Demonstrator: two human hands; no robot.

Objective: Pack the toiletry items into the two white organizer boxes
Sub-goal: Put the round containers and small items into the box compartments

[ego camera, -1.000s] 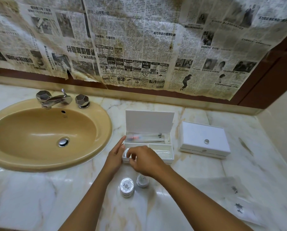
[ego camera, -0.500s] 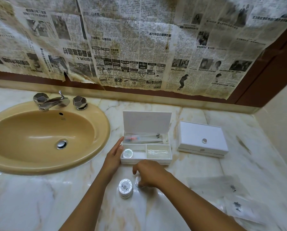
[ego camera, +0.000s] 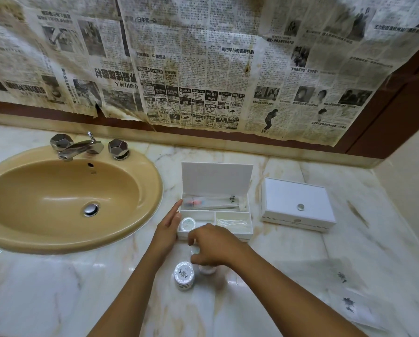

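Note:
An open white organizer box [ego camera: 242,235] stands mid-counter with its lid [ego camera: 217,181] upright. Its back compartment holds a wrapped toothbrush [ego camera: 210,203], the front right one a clear packet [ego camera: 232,221], the front left one a round white pack [ego camera: 187,223]. My left hand [ego camera: 168,227] rests flat against the box's left side, fingers straight. Just in front of the box, my right hand [ego camera: 210,246] pinches another small round pack [ego camera: 195,250] above the counter. A round pack [ego camera: 207,269] lies under that hand, beside a short stack of round packs [ego camera: 184,276]. The second white box [ego camera: 297,205] sits closed to the right.
A tan oval sink [ego camera: 69,198] with a chrome faucet [ego camera: 79,147] fills the left of the marble counter. Clear sachets [ego camera: 347,302] lie at the near right. Newspaper covers the wall behind, and a side wall bounds the counter on the right.
My right hand left a round pack in the front left compartment, dropped to the packs on the counter, and now rises holding another. My left hand stayed against the box.

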